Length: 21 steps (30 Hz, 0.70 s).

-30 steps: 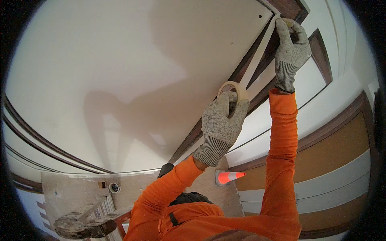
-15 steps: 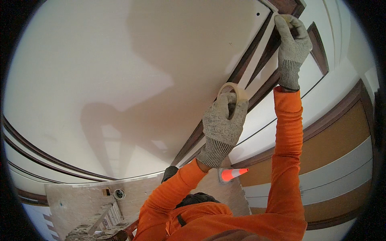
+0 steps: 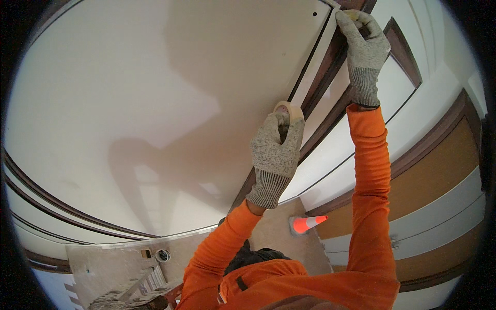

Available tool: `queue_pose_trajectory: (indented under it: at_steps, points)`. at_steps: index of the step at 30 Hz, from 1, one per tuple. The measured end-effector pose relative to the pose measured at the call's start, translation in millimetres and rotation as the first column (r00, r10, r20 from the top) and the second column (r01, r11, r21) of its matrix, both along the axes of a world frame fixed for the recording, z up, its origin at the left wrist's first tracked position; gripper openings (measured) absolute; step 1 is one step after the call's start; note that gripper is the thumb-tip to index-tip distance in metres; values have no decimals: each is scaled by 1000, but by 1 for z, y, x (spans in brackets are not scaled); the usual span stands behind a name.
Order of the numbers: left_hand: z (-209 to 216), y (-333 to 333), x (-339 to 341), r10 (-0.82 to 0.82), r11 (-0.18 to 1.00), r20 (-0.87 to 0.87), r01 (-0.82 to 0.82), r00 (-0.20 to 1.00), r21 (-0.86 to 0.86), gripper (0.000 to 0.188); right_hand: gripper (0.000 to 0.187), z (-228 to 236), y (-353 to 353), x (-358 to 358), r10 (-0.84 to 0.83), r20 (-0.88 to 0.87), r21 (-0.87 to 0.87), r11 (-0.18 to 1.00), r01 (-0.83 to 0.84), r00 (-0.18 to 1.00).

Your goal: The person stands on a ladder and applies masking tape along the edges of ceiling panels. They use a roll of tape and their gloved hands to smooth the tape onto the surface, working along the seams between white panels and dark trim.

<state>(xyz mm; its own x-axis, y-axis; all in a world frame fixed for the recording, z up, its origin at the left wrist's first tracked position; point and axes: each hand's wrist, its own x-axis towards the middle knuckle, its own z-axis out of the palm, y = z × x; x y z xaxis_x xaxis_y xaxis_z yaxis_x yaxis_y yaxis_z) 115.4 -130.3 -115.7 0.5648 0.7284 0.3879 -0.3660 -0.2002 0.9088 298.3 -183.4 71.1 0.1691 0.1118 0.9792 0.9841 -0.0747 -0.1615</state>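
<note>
My left grip (image 3: 276, 142) is clamped on the masking tape roll (image 3: 297, 111).
The tape strip (image 3: 315, 68) runs from it to my right grip (image 3: 368, 44); whether that one pinches it, I can't tell. Both arms reach up, right higher. Lengthwise, the strip slants up rightward beside dark brown trim (image 3: 327, 74).

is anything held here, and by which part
The grey-gloved left hand holds a cream, ring-shaped tape roll by its near side. The grey-gloved right hand is at the far end of the cream tape strip; pinch or press unclear.
</note>
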Motion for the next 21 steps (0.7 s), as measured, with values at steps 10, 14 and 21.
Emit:
queue_pose_trajectory:
  at_steps: [10, 14, 21]
  points:
    - [-5, -2, 8, 89, 993, 68, -94, 994, 68, 33, 25, 4, 1, -2, -13, -9, -35, 999, 12, 1000]
    - [-3, -1, 6, 62, 997, 7, -62, 998, 49, 33, 25, 2, -1, 2, -10, -11, -34, 999, 10, 1000]
    - [8, -2, -8, -33, 999, -39, 33, 999, -1, 35, 29, 2, 0, 2, -74, -16, -39, 997, 73, 997]
